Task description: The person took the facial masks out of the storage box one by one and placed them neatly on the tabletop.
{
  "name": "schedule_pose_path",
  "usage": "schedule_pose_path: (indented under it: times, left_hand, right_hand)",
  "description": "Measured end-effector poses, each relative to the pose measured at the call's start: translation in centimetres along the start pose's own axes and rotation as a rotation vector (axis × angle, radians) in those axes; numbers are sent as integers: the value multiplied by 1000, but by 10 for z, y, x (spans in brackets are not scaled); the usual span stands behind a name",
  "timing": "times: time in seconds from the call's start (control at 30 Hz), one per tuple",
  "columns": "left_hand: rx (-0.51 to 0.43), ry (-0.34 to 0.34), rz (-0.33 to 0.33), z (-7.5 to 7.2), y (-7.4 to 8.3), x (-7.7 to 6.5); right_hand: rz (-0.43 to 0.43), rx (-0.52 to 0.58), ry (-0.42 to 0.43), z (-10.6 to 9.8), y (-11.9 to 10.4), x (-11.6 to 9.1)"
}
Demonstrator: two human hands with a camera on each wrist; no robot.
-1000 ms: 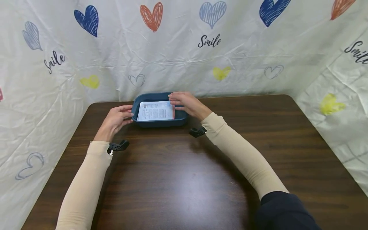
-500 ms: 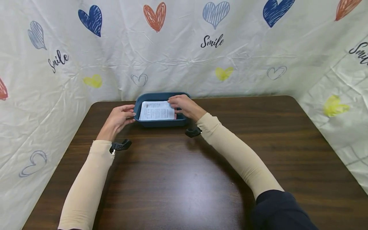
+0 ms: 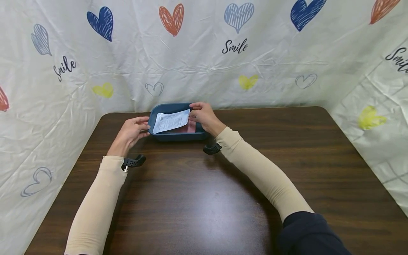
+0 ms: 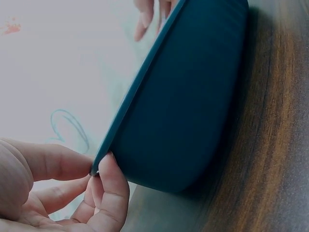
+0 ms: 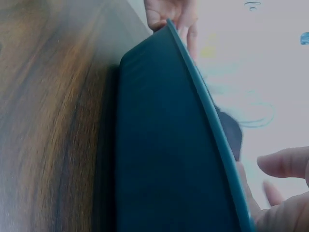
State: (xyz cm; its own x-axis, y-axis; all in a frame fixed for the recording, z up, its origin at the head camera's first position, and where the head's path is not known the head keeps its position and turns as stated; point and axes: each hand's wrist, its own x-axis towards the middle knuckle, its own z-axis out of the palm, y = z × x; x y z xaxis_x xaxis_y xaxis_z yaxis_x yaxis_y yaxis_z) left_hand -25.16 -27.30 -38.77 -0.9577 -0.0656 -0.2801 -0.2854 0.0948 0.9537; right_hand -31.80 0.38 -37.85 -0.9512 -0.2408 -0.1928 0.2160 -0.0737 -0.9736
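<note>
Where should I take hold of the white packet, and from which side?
I'd take the white packet by its right edge, from the right and above: it lies tilted in the blue tray, that end apparently raised over the pink item.

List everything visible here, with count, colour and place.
Wood-grain table: 1, dark brown, below
Heart-printed cloth backdrop: 1, white, behind table
Rounded plastic tray: 1, dark blue, table's far side
Thin printed packet: 1, whitish, in tray, tilted
Flat piece: 1 seen, pinkish, beneath packet
Wrist devices: 2, black, wrists
Fabric sleeves: 2, beige, forearms
Outer sleeve: at least 1, navy, right arm
Left grip: 1, bare, pinching tray's left rim
Right grip: 1, bare, at packet's right end
</note>
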Motion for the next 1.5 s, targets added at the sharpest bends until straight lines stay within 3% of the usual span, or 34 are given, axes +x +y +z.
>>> schedule_pose_path:
  times: [0.17, 0.3, 0.73, 1.0, 1.23, 1.5]
  left_hand:
    - [7, -1, 9, 1, -1, 0]
    - [8, 1, 11, 2, 0, -1]
    - [22, 7, 7, 2, 2, 1]
    - [29, 12, -7, 0, 1, -1]
    - [27, 15, -20, 0, 3, -1]
    - [39, 10, -21, 1, 2, -2]
  right_hand:
    - [106, 22, -20, 5, -1, 1]
    - [140, 8, -47, 9, -1, 2]
    - [129, -116, -93, 17, 5, 12]
    - [92, -164, -104, 14, -5, 4]
    - [83, -155, -116, -1, -23, -10]
    - [73, -107, -112, -38, -29, -17]
